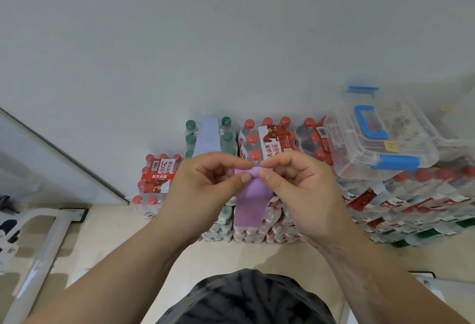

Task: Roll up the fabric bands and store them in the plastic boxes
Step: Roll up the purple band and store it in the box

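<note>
A purple fabric band (250,201) hangs down between my hands, its top end curled into a small roll. My left hand (205,184) pinches the left side of that roll with thumb and fingers. My right hand (295,184) pinches the right side. A pale blue fabric band (208,136) lies draped over a pack of green-capped bottles behind my hands. A clear plastic box (380,136) with a blue handle and blue latches sits closed on the bottle packs at the right.
Shrink-wrapped packs of red-capped water bottles (270,138) are stacked against the white wall, with a lower pack (156,177) at the left. A white metal frame (38,246) stands on the floor at the left. More packs (411,208) fill the right side.
</note>
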The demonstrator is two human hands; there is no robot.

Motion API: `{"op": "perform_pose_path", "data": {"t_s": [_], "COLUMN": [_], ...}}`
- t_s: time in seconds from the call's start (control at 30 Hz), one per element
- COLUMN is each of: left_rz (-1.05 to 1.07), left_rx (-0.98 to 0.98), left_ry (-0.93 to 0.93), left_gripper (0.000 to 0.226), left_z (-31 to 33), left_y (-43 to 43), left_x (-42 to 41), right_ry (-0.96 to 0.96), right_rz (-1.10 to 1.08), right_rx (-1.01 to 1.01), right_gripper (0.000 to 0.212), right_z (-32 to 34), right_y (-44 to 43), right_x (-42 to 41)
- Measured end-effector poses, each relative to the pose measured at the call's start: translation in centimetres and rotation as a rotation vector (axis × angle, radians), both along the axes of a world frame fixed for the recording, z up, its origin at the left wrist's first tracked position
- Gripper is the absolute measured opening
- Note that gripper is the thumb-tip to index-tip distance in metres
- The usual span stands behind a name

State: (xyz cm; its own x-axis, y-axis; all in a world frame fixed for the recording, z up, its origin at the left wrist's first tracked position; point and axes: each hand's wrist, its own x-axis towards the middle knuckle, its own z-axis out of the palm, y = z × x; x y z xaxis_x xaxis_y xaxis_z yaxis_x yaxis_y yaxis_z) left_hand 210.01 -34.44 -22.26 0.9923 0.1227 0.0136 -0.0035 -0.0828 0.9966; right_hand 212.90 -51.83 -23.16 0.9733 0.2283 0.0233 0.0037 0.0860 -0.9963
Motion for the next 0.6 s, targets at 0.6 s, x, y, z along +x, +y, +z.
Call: {"op": "perform_pose_path", "data": {"t_s": [0.6], "left_rz": [-0.011], "left_rx": [-0.013], "left_ry": [-0.011], "left_gripper": [0.011], "left_z": [0.6], "left_y": [-0.1], "left_x": [-0.02], "right_ry": [-0.009], "right_rz": [0.024], "right_rx": [-0.021], "right_gripper": [0.012], "right_z": [-0.19], "right_y": [-0.15], "right_x": [0.16]}}
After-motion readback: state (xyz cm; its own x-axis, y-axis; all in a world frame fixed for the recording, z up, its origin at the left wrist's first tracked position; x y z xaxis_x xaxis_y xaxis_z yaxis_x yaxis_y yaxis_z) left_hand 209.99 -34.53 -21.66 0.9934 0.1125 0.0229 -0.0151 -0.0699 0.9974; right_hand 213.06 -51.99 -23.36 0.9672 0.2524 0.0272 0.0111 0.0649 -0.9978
